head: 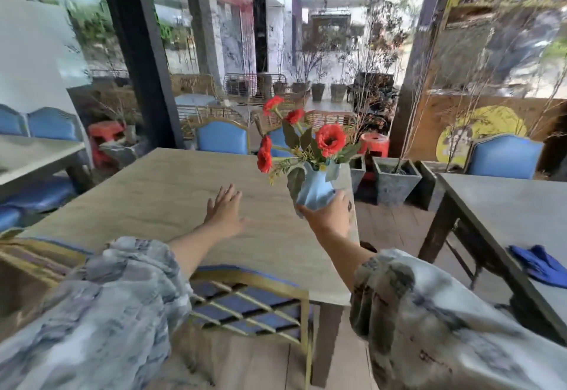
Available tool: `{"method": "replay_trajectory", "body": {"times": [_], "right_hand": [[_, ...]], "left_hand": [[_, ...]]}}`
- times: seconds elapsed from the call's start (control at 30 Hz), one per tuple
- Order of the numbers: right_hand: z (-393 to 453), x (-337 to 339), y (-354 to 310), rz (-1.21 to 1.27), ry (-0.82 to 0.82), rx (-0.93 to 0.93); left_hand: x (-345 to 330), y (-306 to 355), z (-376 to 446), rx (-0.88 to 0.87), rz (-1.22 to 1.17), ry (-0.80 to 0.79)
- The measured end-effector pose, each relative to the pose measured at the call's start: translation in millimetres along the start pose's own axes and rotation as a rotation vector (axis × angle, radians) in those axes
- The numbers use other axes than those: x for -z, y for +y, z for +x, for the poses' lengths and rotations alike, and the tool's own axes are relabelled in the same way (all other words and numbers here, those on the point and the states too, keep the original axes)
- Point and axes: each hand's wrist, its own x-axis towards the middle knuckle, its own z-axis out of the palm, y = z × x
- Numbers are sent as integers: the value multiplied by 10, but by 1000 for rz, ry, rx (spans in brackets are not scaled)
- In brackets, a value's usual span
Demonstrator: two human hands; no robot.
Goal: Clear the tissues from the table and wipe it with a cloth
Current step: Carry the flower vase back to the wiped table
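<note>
Here the right hand [329, 216] grips the base of a blue vase [316, 188] of red flowers [329, 139], fingers curled round it, holding it tilted above the right edge of the table [147, 193]; whether the vase touches the top cannot be told. The left hand [225, 211] is spread flat, fingers straight, palm down over the middle of the table and holding nothing (contact with the top is unclear). A chair [254, 306] with a gold frame and blue seat is tucked under the near edge. The cloth [543, 265], blue and crumpled, lies on the near edge of a second table [506, 205] to the right, well apart from both hands. Blue chairs [222, 138] stand at the far edge.
</note>
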Motion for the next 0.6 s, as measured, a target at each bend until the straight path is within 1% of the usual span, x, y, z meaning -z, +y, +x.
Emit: {"method": "replay_trajectory", "body": {"times": [0.2,0.3,0.47,0.6], "right_hand": [[-364,-1148,-598,81,-23,-66],[-489,-1661,-858,86,-35,-119],[-463,-2422,-1059,92,-42,-154],[-181,-3033,-1116,69,-33,-164]], "left_hand": [[257,-1319,131,30,49,11],[255,-1857,204,52,65,-32],[156,-2478,550,34,44,-64],[-41,-2866,1038,8,40,-89]]}}
